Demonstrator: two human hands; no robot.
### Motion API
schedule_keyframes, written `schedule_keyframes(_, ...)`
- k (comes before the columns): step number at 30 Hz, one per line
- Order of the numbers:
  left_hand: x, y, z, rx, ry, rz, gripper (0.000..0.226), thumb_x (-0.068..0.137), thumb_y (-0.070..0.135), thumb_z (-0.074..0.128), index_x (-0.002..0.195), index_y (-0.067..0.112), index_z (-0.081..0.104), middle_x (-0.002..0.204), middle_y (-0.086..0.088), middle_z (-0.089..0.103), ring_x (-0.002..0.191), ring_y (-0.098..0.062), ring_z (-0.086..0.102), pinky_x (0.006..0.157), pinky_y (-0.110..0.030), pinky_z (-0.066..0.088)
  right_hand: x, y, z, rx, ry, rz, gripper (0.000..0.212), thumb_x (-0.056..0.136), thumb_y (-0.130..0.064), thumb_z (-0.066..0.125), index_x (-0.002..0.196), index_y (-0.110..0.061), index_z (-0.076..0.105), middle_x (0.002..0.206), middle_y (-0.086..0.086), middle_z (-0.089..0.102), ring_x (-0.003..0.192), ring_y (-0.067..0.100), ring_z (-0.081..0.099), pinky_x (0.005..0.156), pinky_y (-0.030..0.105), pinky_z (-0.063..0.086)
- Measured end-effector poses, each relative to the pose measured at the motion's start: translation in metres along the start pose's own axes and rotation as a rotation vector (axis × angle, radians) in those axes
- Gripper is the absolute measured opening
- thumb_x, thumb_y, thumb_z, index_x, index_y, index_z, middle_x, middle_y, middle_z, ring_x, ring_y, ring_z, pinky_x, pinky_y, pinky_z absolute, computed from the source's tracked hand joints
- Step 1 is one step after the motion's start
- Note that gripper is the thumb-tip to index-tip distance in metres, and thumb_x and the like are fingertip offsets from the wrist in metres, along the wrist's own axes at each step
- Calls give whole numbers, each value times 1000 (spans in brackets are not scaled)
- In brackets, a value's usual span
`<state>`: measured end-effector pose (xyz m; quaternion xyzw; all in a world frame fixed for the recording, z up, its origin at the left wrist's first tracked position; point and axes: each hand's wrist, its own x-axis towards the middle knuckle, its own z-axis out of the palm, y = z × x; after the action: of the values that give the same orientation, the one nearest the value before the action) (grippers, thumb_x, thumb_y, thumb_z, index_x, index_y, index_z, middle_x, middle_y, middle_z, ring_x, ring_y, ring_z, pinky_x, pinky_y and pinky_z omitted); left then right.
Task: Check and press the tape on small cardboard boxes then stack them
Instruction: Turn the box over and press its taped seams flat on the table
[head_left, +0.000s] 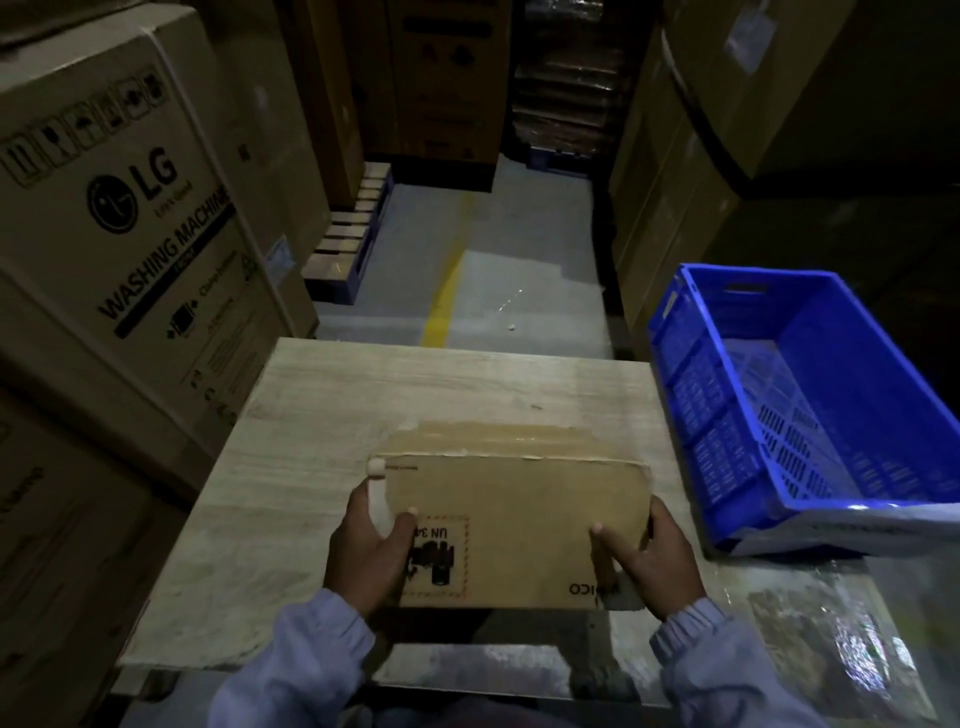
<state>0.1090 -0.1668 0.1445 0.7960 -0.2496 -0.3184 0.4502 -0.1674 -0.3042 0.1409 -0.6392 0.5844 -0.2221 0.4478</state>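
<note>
Overhead and to the left, much of the frame is being filled by a tall carton (119, 249) printed with "LG" and "WASHING MACHINE", with more large cartons stacked behind it and on the right. Beside the table's right edge, a blue perforated crate (810, 405) is being kept tilted, a clear plastic sheet (831, 530) lying against its near rim. A pale wood-grain table (363, 405) is being used as the work surface. Near its front edge, a small cardboard box (519, 519) is being held between both hands, brown tape (493, 436) running across its far face and a "UN" label printed on top. The left hand (366, 551) is being clamped on the box's left end, thumb on top. The right hand (649, 556) is being clamped on the right end likewise.
</note>
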Motion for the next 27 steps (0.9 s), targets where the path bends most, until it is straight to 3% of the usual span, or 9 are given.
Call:
schedule_keyframes(3,1,3,1,75,40,63,46,92,24,63,135,23,47,107,2,62,96,-21,60,80,-27,43,9,-1,-2,-6,34,-35,61,80,-37,76,132,-18,51,114,0,63,99,18,60,75,28,45)
schedule_keyframes(5,3,4,2,74,49,63,45,94,30,60,136,25,45,108,3,63,96,-20,62,78,-26,43,14,-2,0,15,32,-23,61,80,-41,75,133,-22,50,114,-1,64,99,18,62,80,33,50)
schedule_keyframes(8,10,8,7,87,63,68,49,95,40,54,141,28,41,112,4,63,91,-14,60,73,-23,44,21,-1,5,34,29,-13,68,74,-63,69,131,-31,50,108,-5,68,94,16,66,82,42,56)
schedule_keyframes(11,21,14,10,106,63,84,51,95,42,52,142,26,40,108,6,60,88,-13,58,67,-19,41,33,1,10,97,28,-9,72,68,-75,62,126,-33,54,101,-5,71,88,14,69,79,42,58)
schedule_keyframes(17,57,26,14,137,16,45,46,96,43,53,137,23,46,112,1,63,85,-11,56,60,-12,38,60,-24,11,149,0,29,44,86,-45,66,121,-19,59,95,3,71,84,20,69,78,40,57)
schedule_keyframes(20,64,31,15,131,22,26,44,97,41,54,136,23,48,110,1,63,83,-12,57,59,-15,39,69,-27,12,136,-1,70,45,86,-44,67,123,-21,57,98,3,71,85,21,69,80,44,57)
schedule_keyframes(24,62,26,16,156,34,41,41,97,41,54,134,24,48,107,4,61,85,-13,57,60,-16,39,64,-28,12,145,3,70,45,86,-44,67,124,-22,56,97,4,71,82,21,70,76,40,58)
schedule_keyframes(27,61,24,11,28,-11,-8,33,99,39,51,128,22,54,110,-2,68,85,-16,63,66,-23,47,60,-21,7,394,-67,83,43,89,-44,64,121,-16,59,99,13,71,87,31,71,79,46,58)
